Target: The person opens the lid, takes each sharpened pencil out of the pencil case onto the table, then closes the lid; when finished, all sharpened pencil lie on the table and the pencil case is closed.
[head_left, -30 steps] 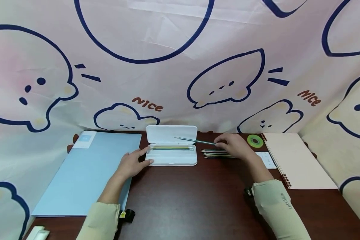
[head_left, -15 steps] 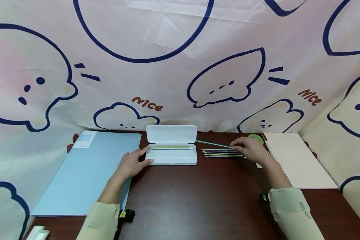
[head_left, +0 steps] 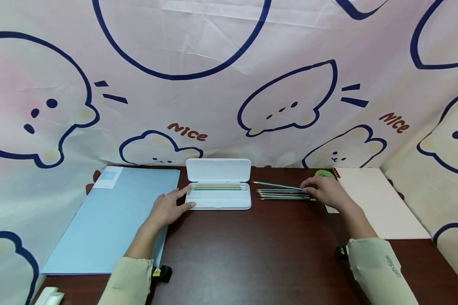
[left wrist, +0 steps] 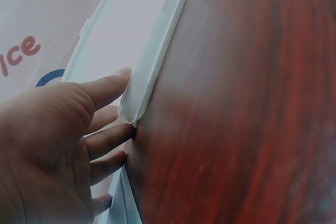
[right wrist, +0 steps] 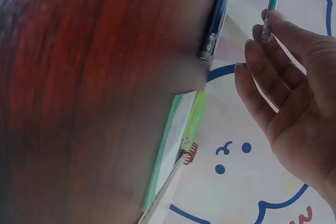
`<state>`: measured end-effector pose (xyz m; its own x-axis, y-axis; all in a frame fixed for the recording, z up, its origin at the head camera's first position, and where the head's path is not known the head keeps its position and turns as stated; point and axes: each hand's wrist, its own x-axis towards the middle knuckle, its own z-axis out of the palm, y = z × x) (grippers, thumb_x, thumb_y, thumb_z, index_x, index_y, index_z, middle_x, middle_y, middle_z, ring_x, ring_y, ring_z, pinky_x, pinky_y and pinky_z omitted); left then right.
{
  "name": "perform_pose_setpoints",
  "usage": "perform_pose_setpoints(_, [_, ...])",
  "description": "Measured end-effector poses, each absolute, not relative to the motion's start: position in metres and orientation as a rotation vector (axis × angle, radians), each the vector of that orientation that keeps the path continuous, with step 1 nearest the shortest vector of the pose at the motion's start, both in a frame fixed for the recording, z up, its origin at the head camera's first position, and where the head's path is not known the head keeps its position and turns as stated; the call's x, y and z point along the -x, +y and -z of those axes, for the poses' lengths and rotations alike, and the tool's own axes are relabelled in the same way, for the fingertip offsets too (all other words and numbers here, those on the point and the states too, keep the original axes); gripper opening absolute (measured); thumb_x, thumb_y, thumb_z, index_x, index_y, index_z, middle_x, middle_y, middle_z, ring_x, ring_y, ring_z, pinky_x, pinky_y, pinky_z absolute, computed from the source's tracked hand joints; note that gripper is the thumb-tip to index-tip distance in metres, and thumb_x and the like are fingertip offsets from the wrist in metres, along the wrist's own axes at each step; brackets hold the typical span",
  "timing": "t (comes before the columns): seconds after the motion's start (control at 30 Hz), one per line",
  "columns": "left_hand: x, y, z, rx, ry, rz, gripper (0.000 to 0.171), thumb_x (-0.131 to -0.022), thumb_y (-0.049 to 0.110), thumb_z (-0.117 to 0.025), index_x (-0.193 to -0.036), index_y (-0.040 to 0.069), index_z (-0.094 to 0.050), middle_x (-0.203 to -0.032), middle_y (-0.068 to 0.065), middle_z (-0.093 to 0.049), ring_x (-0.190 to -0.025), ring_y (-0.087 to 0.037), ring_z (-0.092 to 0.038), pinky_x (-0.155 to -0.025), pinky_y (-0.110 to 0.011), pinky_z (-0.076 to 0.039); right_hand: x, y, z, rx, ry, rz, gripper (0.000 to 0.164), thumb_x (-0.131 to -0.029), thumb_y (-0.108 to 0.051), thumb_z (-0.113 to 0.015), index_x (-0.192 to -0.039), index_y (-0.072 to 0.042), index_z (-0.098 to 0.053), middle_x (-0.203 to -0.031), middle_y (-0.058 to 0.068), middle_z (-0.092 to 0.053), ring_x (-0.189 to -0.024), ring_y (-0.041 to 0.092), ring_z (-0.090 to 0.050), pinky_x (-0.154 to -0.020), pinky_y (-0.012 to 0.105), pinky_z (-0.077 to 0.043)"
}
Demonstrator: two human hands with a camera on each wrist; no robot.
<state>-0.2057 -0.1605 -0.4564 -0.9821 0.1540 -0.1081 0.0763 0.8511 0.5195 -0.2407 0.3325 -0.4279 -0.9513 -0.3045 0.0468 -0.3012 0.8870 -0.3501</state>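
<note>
A white pencil case (head_left: 217,201) lies with its lid raised at the back middle of the table; a few pencils (head_left: 218,188) lie along the back of its tray. My left hand (head_left: 168,207) rests at the case's left end, thumb on the front rim and fingers extended against the corner, as the left wrist view also shows. Between thumb and fingertips, my right hand (head_left: 325,191) pinches a teal pencil (head_left: 276,184) near its blunt end, the point directed left toward the case. Just in front of it, several dark pencils (head_left: 280,195) lie side by side on the tabletop.
Left of the case lies a large light-blue folder (head_left: 110,224). A spiral notebook (head_left: 385,203) is on the right, with a round green item (head_left: 323,173) and a white card (head_left: 331,209) partly hidden by my right hand. Cartoon-printed cloth (head_left: 221,110) stands behind the table.
My right hand has moved right with the teal pencil, and the pencil's point has come away from in front of the lid to beside the case. My left hand stays in place.
</note>
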Motion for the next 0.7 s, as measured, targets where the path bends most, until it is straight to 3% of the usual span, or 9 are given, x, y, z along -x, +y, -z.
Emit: perform_pose_setpoints(0.7, [0.207, -0.160, 0.457, -0.154, 2.873, -0.808, 0.068, -0.099, 0.041, -0.063, -0.158, 0.019, -0.037, -0.154, -0.028, -0.045, -0.146, -0.046, -0.038, -0.123, -0.068, -0.015, 0.265, 0.337, 0.435, 0.550, 3.080, 0.280, 0.010, -0.096, -0.013, -0.069, -0.099, -0.015, -0.078, -0.098, 0.005, -0.076, -0.088, 0.022, -0.067, -0.080, 0.048, -0.057])
